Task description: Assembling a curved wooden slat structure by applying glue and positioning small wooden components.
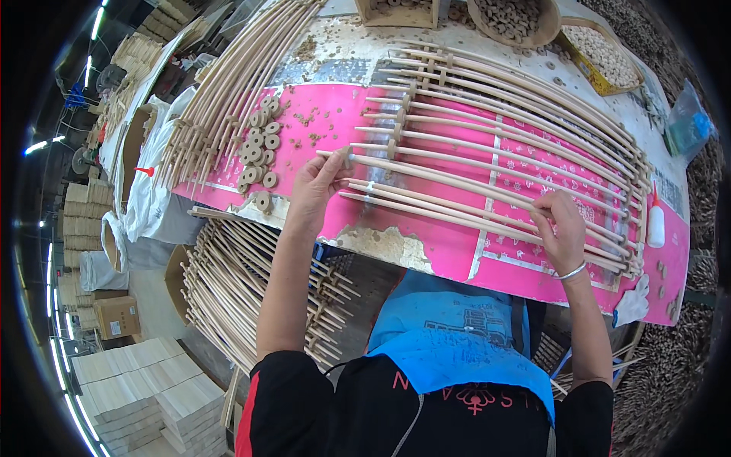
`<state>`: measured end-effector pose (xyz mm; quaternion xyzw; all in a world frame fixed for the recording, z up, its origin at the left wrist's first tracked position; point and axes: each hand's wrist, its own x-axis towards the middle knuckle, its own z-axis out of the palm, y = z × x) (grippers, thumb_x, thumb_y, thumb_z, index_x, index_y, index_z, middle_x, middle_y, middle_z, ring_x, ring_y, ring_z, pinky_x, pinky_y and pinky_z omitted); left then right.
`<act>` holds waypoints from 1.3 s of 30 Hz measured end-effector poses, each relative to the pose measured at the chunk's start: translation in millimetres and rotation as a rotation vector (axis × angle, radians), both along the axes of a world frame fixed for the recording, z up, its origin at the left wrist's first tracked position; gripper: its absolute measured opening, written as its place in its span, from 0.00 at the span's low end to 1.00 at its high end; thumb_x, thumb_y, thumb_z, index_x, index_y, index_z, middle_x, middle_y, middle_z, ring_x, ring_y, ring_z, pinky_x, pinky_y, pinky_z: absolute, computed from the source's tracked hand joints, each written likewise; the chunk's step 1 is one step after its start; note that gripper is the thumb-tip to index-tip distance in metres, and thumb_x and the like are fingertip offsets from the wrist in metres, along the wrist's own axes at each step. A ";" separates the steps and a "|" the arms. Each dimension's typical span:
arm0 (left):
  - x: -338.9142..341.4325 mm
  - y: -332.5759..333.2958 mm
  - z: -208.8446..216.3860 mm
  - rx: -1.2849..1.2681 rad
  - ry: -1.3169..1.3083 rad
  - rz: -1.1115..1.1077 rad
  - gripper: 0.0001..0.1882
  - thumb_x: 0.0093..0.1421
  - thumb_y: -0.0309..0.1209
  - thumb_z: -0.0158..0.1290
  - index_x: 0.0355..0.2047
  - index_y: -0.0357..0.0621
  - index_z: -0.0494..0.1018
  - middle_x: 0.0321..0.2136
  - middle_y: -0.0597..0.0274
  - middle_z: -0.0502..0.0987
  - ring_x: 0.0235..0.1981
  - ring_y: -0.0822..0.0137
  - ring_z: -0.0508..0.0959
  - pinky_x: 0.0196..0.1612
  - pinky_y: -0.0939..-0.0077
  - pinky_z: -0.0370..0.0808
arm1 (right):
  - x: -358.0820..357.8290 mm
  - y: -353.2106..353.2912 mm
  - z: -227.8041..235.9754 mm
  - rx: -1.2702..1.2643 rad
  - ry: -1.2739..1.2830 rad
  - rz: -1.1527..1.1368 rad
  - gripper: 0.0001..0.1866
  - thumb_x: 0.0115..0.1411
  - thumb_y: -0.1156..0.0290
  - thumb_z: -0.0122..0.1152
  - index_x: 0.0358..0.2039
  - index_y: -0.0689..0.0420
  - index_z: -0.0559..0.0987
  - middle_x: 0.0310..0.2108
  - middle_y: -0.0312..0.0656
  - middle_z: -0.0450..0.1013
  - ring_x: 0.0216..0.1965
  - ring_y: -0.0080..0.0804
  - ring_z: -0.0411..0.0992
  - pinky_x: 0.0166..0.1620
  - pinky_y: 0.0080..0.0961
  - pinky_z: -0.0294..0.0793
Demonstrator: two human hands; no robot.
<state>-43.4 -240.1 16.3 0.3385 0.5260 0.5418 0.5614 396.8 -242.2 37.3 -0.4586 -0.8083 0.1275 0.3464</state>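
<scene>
Long wooden rods [457, 181] lie side by side across the pink tabletop. Small wooden washers [397, 126] are threaded on many of them near their left ends, and a row of pieces joins them at the right end. My left hand [316, 186] is closed at the left tip of one rod, pinching what looks like a washer there; the fingers partly cover it. Farther right, my right hand [562, 232] has thumb and fingers closed around a rod, near its right end. The two nearest rods [426, 207] show bare left tips.
Loose washers [263, 141] are heaped left of the rods, beside a leaning rod bundle [236, 91]. More rods [244, 282] stand below the table's left edge. A round basket [525, 34] of washers sits at the back. A glue bottle [655, 221] and glove [632, 301] lie right.
</scene>
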 end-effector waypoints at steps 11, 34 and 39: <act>15.6 -0.7 -3.0 -0.059 0.035 0.008 0.15 0.73 0.38 0.56 0.51 0.41 0.79 0.42 0.65 0.83 0.42 0.74 0.82 0.45 0.77 0.80 | 6.2 3.2 1.8 -0.202 -0.017 -0.066 0.08 0.65 0.68 0.66 0.36 0.60 0.81 0.31 0.45 0.76 0.32 0.40 0.77 0.34 0.35 0.75; 20.2 5.6 12.0 0.499 1.491 -0.199 0.24 0.57 0.36 0.66 0.55 0.56 0.79 0.51 0.64 0.79 0.55 0.58 0.76 0.57 0.58 0.66 | 9.7 12.4 -18.9 -0.217 -0.002 -0.029 0.09 0.63 0.68 0.67 0.36 0.59 0.79 0.30 0.43 0.75 0.32 0.40 0.76 0.36 0.34 0.74; 27.4 10.0 -0.6 0.516 1.450 -0.241 0.22 0.57 0.36 0.66 0.53 0.56 0.79 0.48 0.65 0.79 0.53 0.57 0.77 0.56 0.57 0.67 | 14.0 8.7 -25.4 -0.123 -0.106 -0.056 0.07 0.62 0.69 0.67 0.34 0.58 0.79 0.31 0.43 0.74 0.36 0.42 0.74 0.39 0.37 0.72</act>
